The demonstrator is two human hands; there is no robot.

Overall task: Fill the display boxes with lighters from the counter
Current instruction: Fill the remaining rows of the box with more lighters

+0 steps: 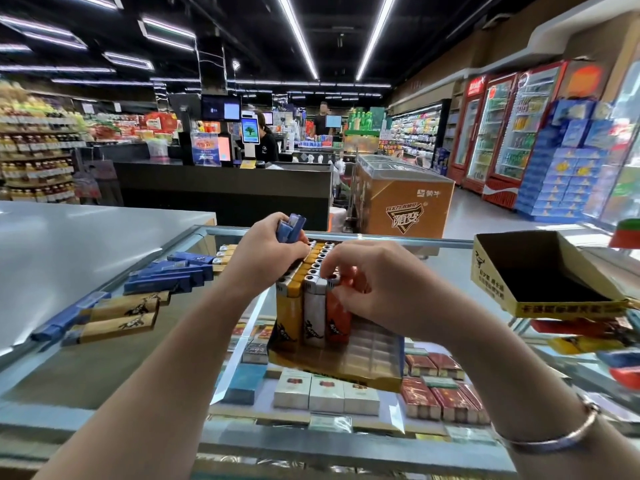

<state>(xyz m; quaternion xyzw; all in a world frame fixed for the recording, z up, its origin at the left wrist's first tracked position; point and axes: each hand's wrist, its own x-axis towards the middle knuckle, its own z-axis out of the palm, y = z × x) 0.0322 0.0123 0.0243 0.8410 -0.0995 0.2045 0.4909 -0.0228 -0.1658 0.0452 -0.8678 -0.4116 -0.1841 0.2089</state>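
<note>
The glass-topped bench [104, 358] carries everything, with cigarette packs [327, 393] shelved beneath the glass. At the right edge stands an empty display box [540, 271], yellow outside and dark inside, well apart from the work. In the middle sits the display box being filled [346, 362], its far half packed with upright lighters and its near clear tray slots bare. On the left part of the bench lie the loose lighters [145, 292], blue and gold ones flat on their sides in a rough row.

The left hand [266, 251] is closed around a small bunch of blue lighters [291, 228], held just above the far rows of the box. The right hand [367, 282] has its fingers curled down onto the front row, pinching the top of an orange lighter [337, 308] that stands beside a white lighter [314, 306] and a yellow lighter [289, 306].

The step in hand looks like seating one lighter in its slot while the spare ones wait in the other hand. To do it well, the orange one should go straight down, kept upright and square with its neighbours, so its base finds the tray pocket rather than riding on the divider. Pressing on the metal cap rather than the side should avoid tipping the row. The box seems roughly half full; the near slots remain, and feeding one blue lighter at a time from the left hand would probably keep the bunch from slipping.
</note>
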